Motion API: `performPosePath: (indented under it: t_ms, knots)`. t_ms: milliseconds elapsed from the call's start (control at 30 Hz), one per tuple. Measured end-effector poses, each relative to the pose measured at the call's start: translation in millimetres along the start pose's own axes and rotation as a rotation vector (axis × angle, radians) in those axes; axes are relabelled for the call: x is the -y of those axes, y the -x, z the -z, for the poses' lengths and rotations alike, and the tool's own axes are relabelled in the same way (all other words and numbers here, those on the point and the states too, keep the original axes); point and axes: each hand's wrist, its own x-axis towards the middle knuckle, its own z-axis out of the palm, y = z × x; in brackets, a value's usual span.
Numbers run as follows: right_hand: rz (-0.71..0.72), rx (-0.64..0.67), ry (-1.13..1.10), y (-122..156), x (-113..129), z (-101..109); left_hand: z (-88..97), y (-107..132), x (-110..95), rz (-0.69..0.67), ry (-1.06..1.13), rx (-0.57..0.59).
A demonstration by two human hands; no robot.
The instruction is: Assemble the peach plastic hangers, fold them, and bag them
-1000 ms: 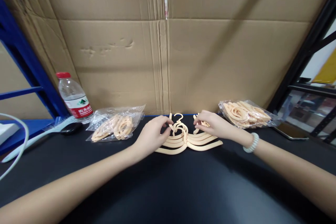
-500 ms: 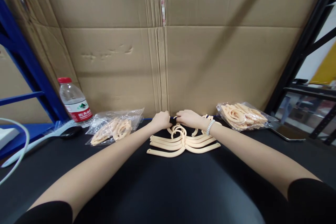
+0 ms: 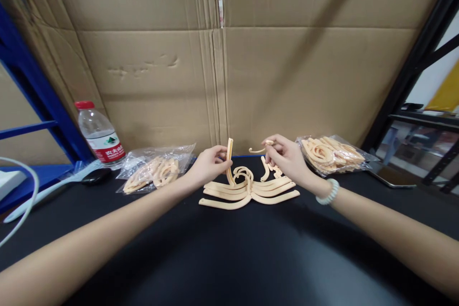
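Note:
My left hand [image 3: 211, 166] is pinched round an upright beige plastic hanger arm [image 3: 230, 149], a slim slotted strip. Its lower end comes down by a row of beige hangers [image 3: 229, 205] with curved arms and round hooks, lying on the black table. To the right, my right hand [image 3: 289, 158] is raised, fingertips closed on a small beige hanger hook [image 3: 256, 151] that points left. Below that hand lie several loose beige hanger pieces [image 3: 266, 172], partly hidden by it.
Clear bags of beige parts lie at the left [image 3: 168, 172] and right [image 3: 322, 155]. A water bottle [image 3: 102, 136] stands left, near a pale blue handle [image 3: 68, 186] and a black object [image 3: 96, 176]. A phone [image 3: 394, 177] lies right. Cardboard [image 3: 161, 81] walls the back.
My hands were close together at the back of the row. They have lifted and parted, the left with a hanger arm upright, the right with a hook. The view has tilted slightly down.

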Motion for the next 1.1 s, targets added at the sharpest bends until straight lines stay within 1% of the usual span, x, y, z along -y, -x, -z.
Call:
performPosePath:
  t_ms: [33,67,100,133,167,267,367,433,500,567,667,767,867,1000,1100]
  knots:
    - [-0.09,-0.009,-0.219,10.7,10.5,3.4,-2.9,14.9,-3.4,-0.019,0.056,-0.002]
    - [-0.173,0.006,-0.384,21.4,20.6,5.9,-7.0,29.9,-5.9,-0.045,0.139,0.003]
    - [-0.238,0.012,-0.483,31.4,30.0,7.3,-12.1,44.2,-7.6,-0.084,0.358,0.013]
    - [-0.294,0.021,-0.558,40.4,38.4,7.6,-17.7,57.2,-8.4,-0.091,0.535,0.04]
    - [-0.336,0.028,-0.617,48.0,45.4,7.2,-23.5,68.4,-8.4,-0.07,0.646,0.039]
    - [-0.436,0.074,-0.801,61.9,57.9,3.5,-38.9,89.0,-5.8,0.018,0.794,0.033]
    - [-0.519,0.106,-0.969,65.7,58.4,0.9,-47.1,93.7,-2.2,0.053,0.857,0.021]
    - [-0.576,0.095,-0.99,66.8,54.4,0.0,-48.7,92.5,0.0,0.059,0.891,-0.007]
    - [-0.617,0.073,-0.958,69.1,48.9,-1.9,-48.8,90.8,1.7,0.072,0.927,-0.058]
    - [-0.635,0.062,-0.938,72.8,43.7,-5.5,-48.5,89.8,2.8,0.089,0.951,-0.101]
    - [-0.668,0.057,-0.987,78.7,39.2,-12.1,-48.2,90.4,2.4,0.089,0.958,-0.137]
    - [-0.695,0.106,-1.014,81.5,40.2,-15.7,-48.1,92.0,0.9,0.069,0.949,-0.137]
    - [-0.669,0.165,-0.983,81.7,43.5,-16.0,-48.7,92.8,0.6,0.044,0.94,-0.136]
    - [-0.653,0.174,-0.991,83.4,44.8,-16.6,-49.2,93.2,1.9,0.026,0.921,-0.08]
    - [-0.679,0.229,-1.003,85.1,44.7,-17.7,-48.1,94.6,1.8,0.013,0.856,-0.051]
